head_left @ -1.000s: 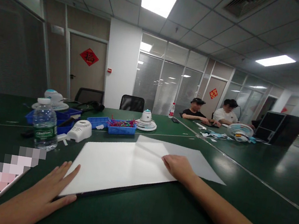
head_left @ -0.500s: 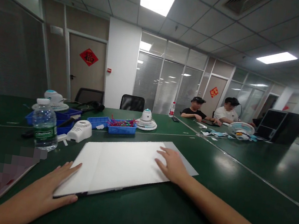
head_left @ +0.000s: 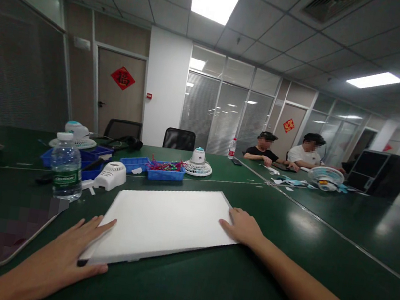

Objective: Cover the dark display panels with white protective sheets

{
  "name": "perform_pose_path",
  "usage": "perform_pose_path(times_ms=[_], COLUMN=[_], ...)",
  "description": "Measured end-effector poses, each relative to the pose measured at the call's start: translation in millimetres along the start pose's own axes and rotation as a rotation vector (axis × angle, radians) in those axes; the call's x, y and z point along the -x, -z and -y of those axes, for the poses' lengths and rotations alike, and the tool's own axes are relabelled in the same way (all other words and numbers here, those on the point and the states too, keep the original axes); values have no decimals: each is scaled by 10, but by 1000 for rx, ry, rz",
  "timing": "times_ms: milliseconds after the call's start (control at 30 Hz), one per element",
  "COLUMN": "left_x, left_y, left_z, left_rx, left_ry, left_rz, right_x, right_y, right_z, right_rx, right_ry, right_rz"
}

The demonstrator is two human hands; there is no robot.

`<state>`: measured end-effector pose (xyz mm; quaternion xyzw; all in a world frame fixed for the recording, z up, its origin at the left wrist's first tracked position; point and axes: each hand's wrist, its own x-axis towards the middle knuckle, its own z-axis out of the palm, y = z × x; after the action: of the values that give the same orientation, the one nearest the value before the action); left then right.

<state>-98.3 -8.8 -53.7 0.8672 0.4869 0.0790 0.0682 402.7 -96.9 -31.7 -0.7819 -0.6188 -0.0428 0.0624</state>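
Observation:
A large white sheet covers a thin flat slab on the green table, with a small dark corner showing at the front left. My left hand rests against the slab's left end, fingers spread and thumb by the front corner. At the opposite end, my right hand lies along the right edge, its thumb over the white surface and the other fingers beside the far right corner. Both hands look open. What is under the white sheet is mostly hidden.
Left of the sheet stand a water bottle and a white plastic housing. Behind are a blue tray of coloured wires and a white fan part. A black case and two seated people are at the right.
My right hand has moved right and off the top onto the right edge. The grey sheet jutting out at the right no longer shows, and the white surface looks smooth, without its crease line.

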Motion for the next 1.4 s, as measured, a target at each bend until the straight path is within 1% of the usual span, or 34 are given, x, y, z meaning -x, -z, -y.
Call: perform_pose_path(times_ms=[100,200,367,500,667,733,833,933,1000,1067,1200,1400], left_x=[14,25,34,32,39,47,59,62,59,56,57,61], left_y=[24,53,113,100,46,54,95,133,143,144,138,141], left_z=[13,25,-16,4,86,72,4,-65,-95,-116,-142,-119], left_rx=[4,20,57,66,61,53,23,-15,-33,-42,-45,-45], left_ry=[-23,-29,2,-9,-78,-80,-59,-22,-21,-20,1,1], left_rz=[-5,-23,-1,-36,-99,-93,-47,-6,-12,-25,-29,-21], right_x=[60,90,94,115,160,174,188,185,176,164,143,102], right_y=[-2,16,61,90,128,151,194,242,266,279,266,217], right_z=[116,151,97,43,28,27,2,-54,-94,-123,-149,-177], right_rx=[-4,-18,-68,-127,-170,-185,-199,-212,-214,-207,-199,-170], right_ry=[40,60,108,229,322,364,429,532,591,603,572,577], right_rz=[5,13,37,68,95,103,130,198,232,233,195,190])
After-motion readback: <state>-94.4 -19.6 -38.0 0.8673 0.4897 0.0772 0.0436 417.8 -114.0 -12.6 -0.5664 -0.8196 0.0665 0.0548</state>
